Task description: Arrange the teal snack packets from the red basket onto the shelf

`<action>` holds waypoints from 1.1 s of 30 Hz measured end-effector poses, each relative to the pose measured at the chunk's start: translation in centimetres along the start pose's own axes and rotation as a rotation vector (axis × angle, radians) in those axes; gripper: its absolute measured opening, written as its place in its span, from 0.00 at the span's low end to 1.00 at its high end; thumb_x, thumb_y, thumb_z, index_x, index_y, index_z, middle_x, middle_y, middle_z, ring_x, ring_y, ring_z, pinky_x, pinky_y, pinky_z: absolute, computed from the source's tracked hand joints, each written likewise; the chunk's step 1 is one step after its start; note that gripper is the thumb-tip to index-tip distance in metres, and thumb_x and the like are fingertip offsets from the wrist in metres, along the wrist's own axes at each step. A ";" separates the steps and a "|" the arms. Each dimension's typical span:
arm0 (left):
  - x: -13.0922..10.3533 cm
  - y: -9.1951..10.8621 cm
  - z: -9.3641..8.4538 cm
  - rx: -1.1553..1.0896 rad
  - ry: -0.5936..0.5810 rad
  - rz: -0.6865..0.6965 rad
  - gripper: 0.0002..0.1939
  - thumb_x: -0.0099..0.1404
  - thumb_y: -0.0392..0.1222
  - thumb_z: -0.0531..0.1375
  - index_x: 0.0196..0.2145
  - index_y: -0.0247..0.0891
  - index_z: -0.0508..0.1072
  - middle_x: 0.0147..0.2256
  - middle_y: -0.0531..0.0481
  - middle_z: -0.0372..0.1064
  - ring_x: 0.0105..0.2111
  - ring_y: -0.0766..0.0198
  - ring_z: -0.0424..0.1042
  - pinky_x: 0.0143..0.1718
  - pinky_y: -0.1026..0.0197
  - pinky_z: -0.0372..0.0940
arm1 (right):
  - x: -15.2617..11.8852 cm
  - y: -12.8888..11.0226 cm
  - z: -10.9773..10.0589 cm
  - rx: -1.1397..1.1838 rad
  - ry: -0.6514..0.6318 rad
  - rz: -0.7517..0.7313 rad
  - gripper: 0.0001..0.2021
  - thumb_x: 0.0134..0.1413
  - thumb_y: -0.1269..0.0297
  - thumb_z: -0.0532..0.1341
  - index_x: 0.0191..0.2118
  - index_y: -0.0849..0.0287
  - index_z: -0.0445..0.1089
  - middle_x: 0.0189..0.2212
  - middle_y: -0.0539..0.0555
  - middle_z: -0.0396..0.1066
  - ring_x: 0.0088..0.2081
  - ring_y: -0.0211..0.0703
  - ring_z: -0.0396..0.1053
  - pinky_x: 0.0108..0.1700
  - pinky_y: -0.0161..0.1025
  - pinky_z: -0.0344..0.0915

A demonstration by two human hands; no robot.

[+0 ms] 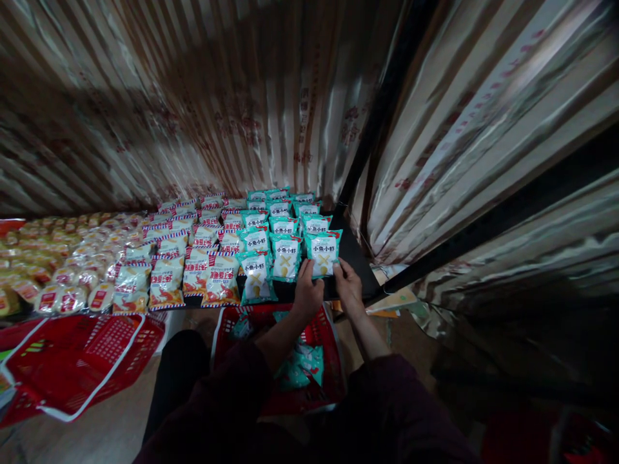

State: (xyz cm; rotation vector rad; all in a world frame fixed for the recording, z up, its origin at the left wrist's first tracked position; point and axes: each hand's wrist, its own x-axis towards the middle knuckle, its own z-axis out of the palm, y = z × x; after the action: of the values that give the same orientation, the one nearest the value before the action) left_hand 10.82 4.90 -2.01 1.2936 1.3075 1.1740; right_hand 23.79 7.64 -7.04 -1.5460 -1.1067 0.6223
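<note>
Between my two hands stands a teal and white snack bag at the front right of several rows of like bags. My left hand pinches its lower left corner. The fingers of my right hand are closed at its lower right edge. Just left of it, another teal snack bag leans in the front row, beside a third teal bag. Below my forearms a red basket holds more teal bags, partly hidden by my left arm.
Orange and white snack bags and round wrapped cakes fill the black shelf leftward. Another red basket with a white handle sits on the floor at left. A dark pole and draped curtains bound the shelf.
</note>
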 end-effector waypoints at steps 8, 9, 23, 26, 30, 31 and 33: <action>0.8 -0.1 0.8 0.226 0.046 -0.016 0.30 0.56 0.29 0.52 0.58 0.31 0.63 0.63 0.39 0.53 0.63 0.55 0.53 0.65 0.55 0.46 | 0.6 -0.3 0.4 -0.299 0.010 -0.188 0.24 0.57 0.49 0.49 0.46 0.60 0.73 0.47 0.62 0.72 0.49 0.52 0.66 0.53 0.52 0.60; 0.9 -0.1 0.8 0.241 0.047 -0.014 0.30 0.56 0.29 0.52 0.58 0.30 0.63 0.62 0.38 0.53 0.63 0.55 0.53 0.65 0.55 0.46 | 0.6 -0.3 0.4 -0.320 0.006 -0.195 0.25 0.57 0.49 0.48 0.46 0.61 0.73 0.48 0.63 0.72 0.49 0.53 0.66 0.54 0.52 0.60; 0.5 0.9 1.3 0.280 0.018 -0.045 0.33 0.57 0.31 0.51 0.61 0.25 0.57 0.65 0.35 0.44 0.65 0.52 0.45 0.65 0.55 0.44 | 1.4 -0.7 0.4 -0.378 -0.048 -0.197 0.26 0.56 0.51 0.49 0.53 0.60 0.69 0.47 0.61 0.72 0.48 0.54 0.66 0.52 0.52 0.62; 0.2 0.7 1.5 0.276 0.033 -0.029 0.34 0.56 0.31 0.51 0.62 0.28 0.56 0.66 0.37 0.42 0.66 0.52 0.43 0.66 0.53 0.43 | 1.2 -1.0 0.3 -0.349 -0.066 -0.183 0.28 0.56 0.49 0.48 0.54 0.60 0.68 0.48 0.62 0.72 0.50 0.54 0.65 0.54 0.52 0.61; -0.1 0.5 1.7 0.262 0.032 -0.006 0.35 0.55 0.31 0.52 0.62 0.30 0.54 0.66 0.39 0.42 0.66 0.52 0.41 0.66 0.51 0.40 | 0.9 -1.9 0.3 -0.312 -0.076 -0.161 0.29 0.57 0.47 0.48 0.57 0.59 0.66 0.51 0.61 0.70 0.53 0.54 0.64 0.56 0.52 0.59; -0.1 0.5 1.7 0.262 0.024 -0.004 0.35 0.56 0.31 0.51 0.63 0.29 0.54 0.66 0.39 0.41 0.66 0.53 0.40 0.66 0.51 0.40 | 0.9 -2.1 0.3 -0.308 -0.081 -0.155 0.29 0.57 0.47 0.48 0.57 0.58 0.65 0.51 0.61 0.70 0.53 0.54 0.63 0.56 0.52 0.59; -0.1 0.5 1.7 0.269 0.000 -0.012 0.35 0.57 0.32 0.50 0.62 0.24 0.53 0.66 0.36 0.39 0.67 0.53 0.39 0.66 0.52 0.39 | 1.0 -2.4 0.5 -0.303 -0.090 -0.141 0.29 0.57 0.46 0.48 0.57 0.58 0.65 0.52 0.61 0.69 0.54 0.54 0.63 0.56 0.53 0.59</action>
State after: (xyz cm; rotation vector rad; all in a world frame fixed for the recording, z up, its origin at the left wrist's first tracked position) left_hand 12.57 4.84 -1.70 1.4741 1.5097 1.0143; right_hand 23.00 8.67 -4.74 -1.6897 -1.4166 0.4463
